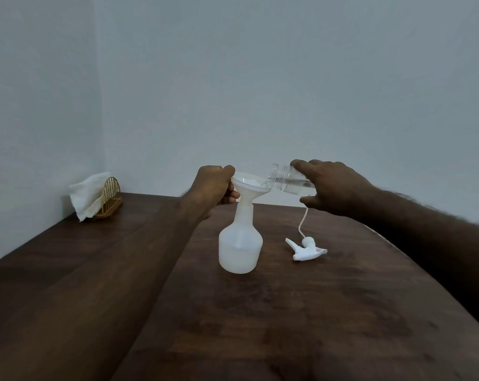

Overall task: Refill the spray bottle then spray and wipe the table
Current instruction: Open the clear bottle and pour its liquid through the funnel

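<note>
– At the centre of the frame, what stands on the table (287,320)?

– A white, translucent spray bottle (240,246), upright on the dark wood, with its top off. A white funnel (246,185) sits in its neck.

– Who steadies the funnel?

– The left hand (215,185), coming in from the lower left. Its fingers are curled round the funnel's left rim, thumb above and a fingertip showing below the bowl.

– And the right hand (334,188)?

– It reaches in from the right edge and grips a clear bottle (289,180), forefinger laid along the top and thumb underneath. That bottle is tipped nearly flat, its open mouth over the funnel's right rim, and clear liquid lies along its lower side.

– Is liquid running into the funnel?

– I cannot tell; no stream is plain to see.

– Where is the sprayer's top?

– A white trigger head (305,250) lies on its side just right of the spray bottle, apart from it. Its thin dip tube (302,220) curves up the frame toward the right hand.

– Anything else?

– At the left, in the corner where the table meets the pale walls, a gold wire holder (112,193) on a wooden base stands with white napkins (87,195) spilling out of it, well apart from the bottles.
</note>
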### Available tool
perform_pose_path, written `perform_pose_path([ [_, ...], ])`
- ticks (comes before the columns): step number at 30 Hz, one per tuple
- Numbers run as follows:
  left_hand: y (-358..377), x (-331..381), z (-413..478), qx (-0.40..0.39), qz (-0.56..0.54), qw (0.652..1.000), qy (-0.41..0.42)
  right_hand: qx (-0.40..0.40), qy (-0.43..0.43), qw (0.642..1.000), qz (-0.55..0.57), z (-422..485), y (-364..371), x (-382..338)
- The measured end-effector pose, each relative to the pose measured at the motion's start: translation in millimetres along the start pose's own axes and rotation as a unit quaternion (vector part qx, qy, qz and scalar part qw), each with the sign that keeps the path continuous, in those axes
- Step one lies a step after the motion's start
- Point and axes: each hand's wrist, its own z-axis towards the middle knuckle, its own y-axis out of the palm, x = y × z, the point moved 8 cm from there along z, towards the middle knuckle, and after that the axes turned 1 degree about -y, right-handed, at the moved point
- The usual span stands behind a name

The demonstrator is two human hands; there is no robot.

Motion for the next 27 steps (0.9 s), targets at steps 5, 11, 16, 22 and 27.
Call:
perform_pose_path([
  [5, 0.0, 2.5, -2.7, -0.001, 0.004, 1.0, 0.002, -0.004, 0.0, 1.0, 0.0, 0.3, -0.1, -0.9],
  [11, 1.4, 4.3, -7.1, -0.007, 0.019, 1.0, 0.003, -0.005, 0.001, 1.0, 0.001, 0.6, 0.3, 0.2],
  [16, 1.2, 4.8, -7.7, -0.006, 0.03, 1.0, 0.004, -0.004, 0.002, 1.0, -0.004, 0.9, -0.8, 0.7],
  [22, 1.1, 5.7, -8.7, -0.006, 0.042, 0.999, 0.008, -0.005, 0.006, 1.0, -0.006, 0.5, -0.5, 0.8],
  [27, 0.8, 6.4, -9.6, -0.001, 0.045, 0.999, 0.01, -0.009, 0.007, 1.0, -0.005, 0.5, -1.1, -0.1],
])
